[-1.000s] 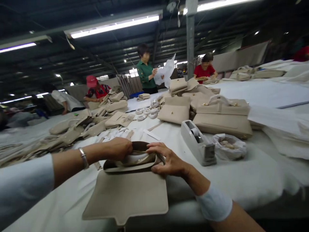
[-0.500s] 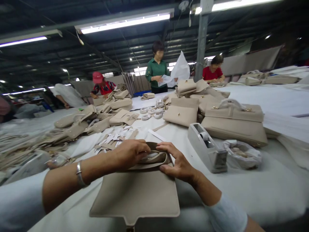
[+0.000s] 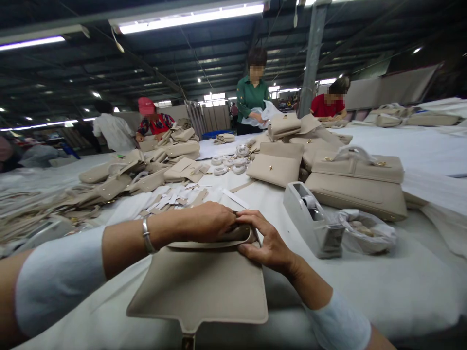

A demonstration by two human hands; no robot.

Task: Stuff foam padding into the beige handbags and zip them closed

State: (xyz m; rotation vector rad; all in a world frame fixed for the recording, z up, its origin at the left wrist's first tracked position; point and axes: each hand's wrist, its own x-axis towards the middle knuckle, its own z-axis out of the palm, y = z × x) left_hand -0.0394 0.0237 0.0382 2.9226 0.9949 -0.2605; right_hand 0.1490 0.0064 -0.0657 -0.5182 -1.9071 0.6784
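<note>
A beige handbag (image 3: 204, 287) lies on the white table (image 3: 397, 287) in front of me, its flap spread flat toward me. My left hand (image 3: 209, 221) is curled over the top of the bag's mouth, fingers pressed down on it. My right hand (image 3: 264, 240) grips the bag's right upper edge, thumb below and fingers on top. The bag's opening is almost fully covered by both hands. A metal bangle (image 3: 146, 236) sits on my left wrist.
A grey tape dispenser (image 3: 314, 221) and a plastic bag of small parts (image 3: 368, 231) stand to the right. Finished beige handbags (image 3: 355, 187) are stacked behind them. Leather pieces (image 3: 120, 182) and paper strips (image 3: 178, 197) lie at the left. Several people work at the far side.
My left hand slid right across the bag's mouth and now meets my right hand. The opening, with white stuffing showing a second ago, has been pressed shut.
</note>
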